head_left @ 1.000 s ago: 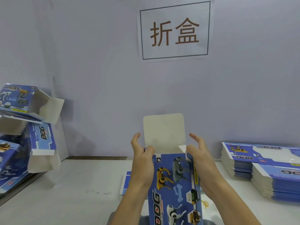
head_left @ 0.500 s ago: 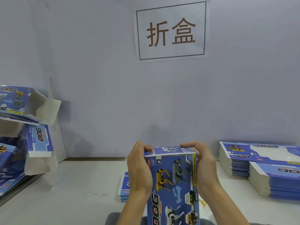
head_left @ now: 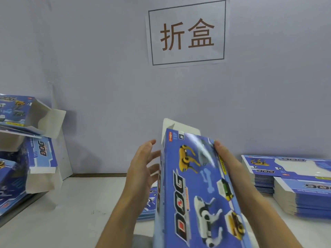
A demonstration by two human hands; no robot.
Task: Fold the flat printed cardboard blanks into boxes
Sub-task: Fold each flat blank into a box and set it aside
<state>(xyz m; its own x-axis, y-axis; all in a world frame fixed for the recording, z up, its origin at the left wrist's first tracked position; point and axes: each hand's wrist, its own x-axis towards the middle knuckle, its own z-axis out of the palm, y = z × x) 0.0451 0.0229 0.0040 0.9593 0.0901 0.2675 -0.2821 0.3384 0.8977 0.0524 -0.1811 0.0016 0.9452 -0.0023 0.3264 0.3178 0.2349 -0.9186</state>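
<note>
1. Surface: white tabletop (head_left: 75,203), matte, a few small dark specks near the middle; its back edge meets the wall along a thin brown strip.
2. Room: plain pale lavender-grey wall (head_left: 107,68) fills the background. White paper sign (head_left: 187,33) taped high on it, black frame, two brown characters.
3. Left side: folded boxes (head_left: 21,140) piled up against the left edge, blue print with "DOG", white flaps hanging open.
4. Right side: stacks of flat blanks (head_left: 293,183) on the table, same blue print, two piles side by side.
5. Low stack of blanks (head_left: 148,203) lying flat at centre, partly hidden behind the held box and the left forearm.
6. Task item: blue box (head_left: 198,190) held up off the table at centre, tilted, printed front facing the camera, white flap sticking up at its far end. Slight motion blur.
7. Right hand (head_left: 225,158) grips the box's right edge, fingers curled round it.
8. Left hand (head_left: 143,167) spread, fingers straight, just beside the box's left side; contact cannot be told.
</note>
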